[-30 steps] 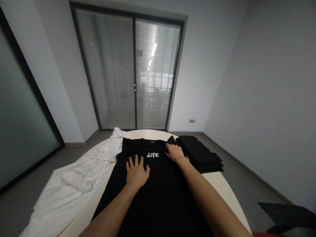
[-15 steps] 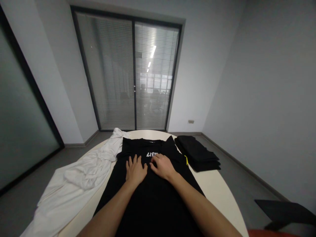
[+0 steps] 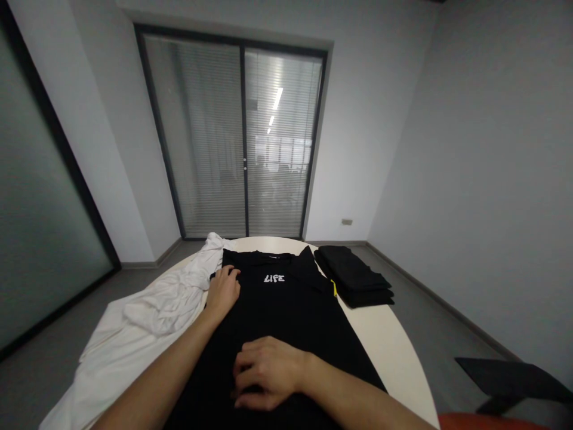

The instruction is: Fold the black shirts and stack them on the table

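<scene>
A black T-shirt [image 3: 286,310] with white lettering on its chest lies spread over the table, its collar at the far end. My left hand [image 3: 224,292] rests at the shirt's left edge, just below the sleeve, its fingers bent and slightly apart. Lower down, my right hand [image 3: 271,373] is over the middle of the shirt with its fingers loosely bent and apart. I see no fabric gripped in either hand. A small yellow strip [image 3: 333,288] shows at the shirt's right side.
A crumpled white cloth [image 3: 152,316] hangs over the left side of the round pale table [image 3: 394,346]. On the right is a stack of folded black clothes [image 3: 353,278]. A chair with a black armrest [image 3: 514,379] stands at the lower right. Behind is a glass partition with blinds [image 3: 242,143].
My left hand has moved left from the chest to the shirt's edge. My right hand has come back toward me, leaving the lettering uncovered. The shirt lies nearly as before.
</scene>
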`<move>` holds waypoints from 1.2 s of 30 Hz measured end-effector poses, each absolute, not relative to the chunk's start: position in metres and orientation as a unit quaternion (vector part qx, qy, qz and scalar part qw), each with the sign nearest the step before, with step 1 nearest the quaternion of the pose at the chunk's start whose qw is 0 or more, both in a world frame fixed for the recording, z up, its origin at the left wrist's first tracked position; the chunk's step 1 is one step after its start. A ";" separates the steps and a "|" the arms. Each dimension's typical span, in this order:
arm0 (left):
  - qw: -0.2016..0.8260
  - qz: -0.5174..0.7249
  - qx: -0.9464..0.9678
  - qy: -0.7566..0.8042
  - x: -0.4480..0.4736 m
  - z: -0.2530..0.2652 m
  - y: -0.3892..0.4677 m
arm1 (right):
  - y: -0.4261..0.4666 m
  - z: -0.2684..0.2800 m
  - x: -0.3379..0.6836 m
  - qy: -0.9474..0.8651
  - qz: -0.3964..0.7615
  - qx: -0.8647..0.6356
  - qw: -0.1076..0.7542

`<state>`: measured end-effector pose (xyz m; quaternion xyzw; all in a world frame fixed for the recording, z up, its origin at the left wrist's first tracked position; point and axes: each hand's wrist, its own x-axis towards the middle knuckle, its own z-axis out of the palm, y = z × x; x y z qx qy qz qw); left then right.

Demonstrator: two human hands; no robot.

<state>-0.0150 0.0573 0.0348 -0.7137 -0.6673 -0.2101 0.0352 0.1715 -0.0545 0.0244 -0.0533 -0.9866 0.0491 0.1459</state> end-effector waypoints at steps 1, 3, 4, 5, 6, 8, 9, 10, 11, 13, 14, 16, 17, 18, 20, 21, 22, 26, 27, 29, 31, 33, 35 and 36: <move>0.061 -0.210 -0.708 -0.671 -0.020 0.035 0.058 | -0.056 0.025 0.172 -0.986 0.049 -0.051 0.149; 0.107 -0.195 -0.703 -0.675 -0.030 0.033 0.061 | -0.059 0.026 0.172 -0.985 0.055 -0.057 0.153; 0.122 -0.184 -0.706 -0.673 -0.036 0.032 0.063 | -0.061 0.027 0.172 -0.985 0.060 -0.062 0.152; 0.128 -0.174 -0.710 -0.671 -0.041 0.030 0.065 | -0.063 0.028 0.172 -0.984 0.066 -0.068 0.148; 0.127 -0.169 -0.714 -0.668 -0.046 0.029 0.067 | -0.065 0.029 0.171 -0.984 0.073 -0.072 0.143; 0.120 -0.173 -0.712 -0.670 -0.055 0.028 0.070 | -0.071 0.029 0.168 -0.984 0.087 -0.067 0.139; 0.117 -0.180 -0.706 -0.675 -0.059 0.029 0.072 | -0.074 0.029 0.166 -0.984 0.095 -0.061 0.141; 0.113 -0.190 -0.697 -0.682 -0.062 0.031 0.073 | -0.078 0.028 0.164 -0.983 0.101 -0.052 0.143; 0.110 -0.202 -0.684 -0.692 -0.065 0.033 0.074 | -0.081 0.026 0.161 -0.983 0.106 -0.040 0.144; 0.102 -0.228 -0.653 -0.715 -0.071 0.038 0.076 | -0.087 0.022 0.156 -0.984 0.111 -0.017 0.137; 0.100 -0.242 -0.635 -0.727 -0.074 0.040 0.076 | -0.090 0.020 0.153 -0.985 0.112 -0.007 0.128; 0.097 -0.270 -0.602 -0.745 -0.079 0.044 0.077 | -0.093 0.019 0.148 -0.987 0.118 0.008 0.111; 0.095 -0.284 -0.587 -0.753 -0.081 0.046 0.077 | -0.092 0.020 0.147 -0.987 0.122 0.005 0.105; 0.092 -0.297 -0.572 -0.759 -0.082 0.047 0.078 | -0.090 0.022 0.147 -0.987 0.125 -0.008 0.102; 0.085 -0.323 -0.540 -0.773 -0.083 0.048 0.078 | -0.080 0.030 0.152 -0.984 0.122 -0.069 0.109; 0.083 -0.334 -0.524 -0.779 -0.083 0.049 0.078 | -0.073 0.034 0.157 -0.980 0.115 -0.114 0.117; 0.080 -0.345 -0.510 -0.784 -0.083 0.051 0.078 | -0.064 0.039 0.163 -0.972 0.104 -0.164 0.129; 0.078 -0.359 -0.503 -0.782 -0.086 0.056 0.075 | -0.019 0.048 0.192 -0.918 0.053 -0.352 0.175; 0.084 -0.346 -0.522 -0.775 -0.087 0.057 0.074 | -0.008 0.048 0.199 -0.901 0.043 -0.393 0.176; 0.120 -0.305 -0.570 -0.754 -0.087 0.057 0.072 | 0.013 0.047 0.211 -0.864 0.021 -0.471 0.174; 0.176 -0.264 -0.605 -0.730 -0.083 0.054 0.071 | 0.031 0.045 0.221 -0.834 -0.005 -0.527 0.163; 0.210 -0.242 -0.623 -0.713 -0.074 0.050 0.073 | 0.044 0.043 0.227 -0.814 -0.025 -0.563 0.139; 0.198 -0.241 -0.623 -0.718 -0.061 0.047 0.077 | 0.055 0.041 0.231 -0.801 -0.040 -0.587 0.112; 0.177 -0.252 -0.609 -0.731 -0.055 0.047 0.080 | 0.058 0.040 0.231 -0.792 -0.048 -0.599 0.103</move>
